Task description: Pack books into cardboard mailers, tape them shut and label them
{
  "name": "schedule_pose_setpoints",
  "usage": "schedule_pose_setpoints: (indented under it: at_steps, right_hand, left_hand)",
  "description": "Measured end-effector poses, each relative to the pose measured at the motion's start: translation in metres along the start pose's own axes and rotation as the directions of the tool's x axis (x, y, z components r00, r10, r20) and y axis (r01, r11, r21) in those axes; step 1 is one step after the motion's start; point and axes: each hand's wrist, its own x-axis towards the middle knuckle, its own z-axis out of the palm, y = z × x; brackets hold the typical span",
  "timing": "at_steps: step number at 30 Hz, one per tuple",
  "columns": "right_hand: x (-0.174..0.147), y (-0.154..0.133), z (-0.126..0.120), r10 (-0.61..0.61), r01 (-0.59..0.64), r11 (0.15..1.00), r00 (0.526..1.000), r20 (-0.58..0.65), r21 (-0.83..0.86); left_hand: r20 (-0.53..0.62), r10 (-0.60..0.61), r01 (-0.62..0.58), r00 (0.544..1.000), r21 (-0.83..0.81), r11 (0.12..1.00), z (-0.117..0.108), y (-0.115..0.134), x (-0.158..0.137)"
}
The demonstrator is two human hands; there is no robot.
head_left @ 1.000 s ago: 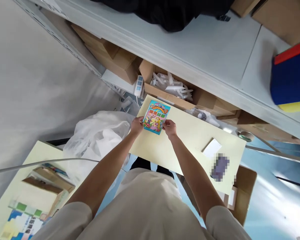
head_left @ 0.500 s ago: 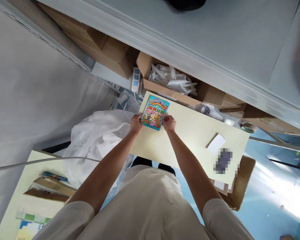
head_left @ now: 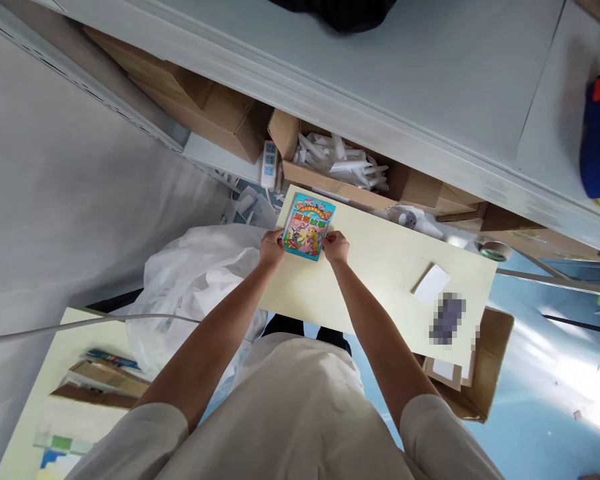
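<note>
A colourful children's storybook (head_left: 309, 227) with a blue border and cartoon figures on its cover is between my hands, over the left part of the cream table (head_left: 375, 267). My left hand (head_left: 272, 247) is closed on the book's lower left edge. At its lower right edge, my right hand (head_left: 336, 247) pinches the other side. The cover faces up towards me, the book's top pointing away. Fingers under the book are hidden, and I cannot tell whether the book rests on the tabletop or is just above it.
A white pad (head_left: 431, 283) and a blurred-out dark object (head_left: 447, 319) lie at the table's right. Behind stand a cardboard box (head_left: 340, 185) of white plastic pieces and a power strip (head_left: 269, 164). White plastic bags (head_left: 195, 267) bulge at left; an open carton (head_left: 490, 367) sits lower right.
The view has shifted slightly, bringing more of a dark blue object into sight at the right. Both hands keep their hold on the storybook, with hardly any movement.
</note>
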Motion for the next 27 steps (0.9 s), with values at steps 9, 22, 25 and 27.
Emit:
schedule_pose_setpoints:
  at_steps: [9,22,25,27]
  right_hand:
    - [-0.043,-0.011,-0.034,-0.083,0.076,0.982,0.996,0.036,0.171]
    - [-0.051,-0.085,-0.410,-0.444,0.649,0.760,0.477,-0.758,-0.037]
    - [-0.012,-0.102,-0.435,-0.456,0.532,0.847,0.730,-0.509,0.005]
    - [0.011,-0.107,-0.438,-0.486,0.499,0.863,0.774,-0.406,-0.083]
  left_hand:
    - [-0.085,0.037,-0.039,0.996,-0.024,0.999,-0.001,0.024,-0.018]
    - [-0.193,0.774,-0.750,0.603,-0.466,0.469,0.012,0.322,-0.075]
    - [-0.275,0.810,-0.831,0.518,-0.388,0.399,0.043,0.379,-0.042]
    - [-0.310,0.851,-0.895,0.423,-0.292,0.338,0.070,0.409,-0.010]
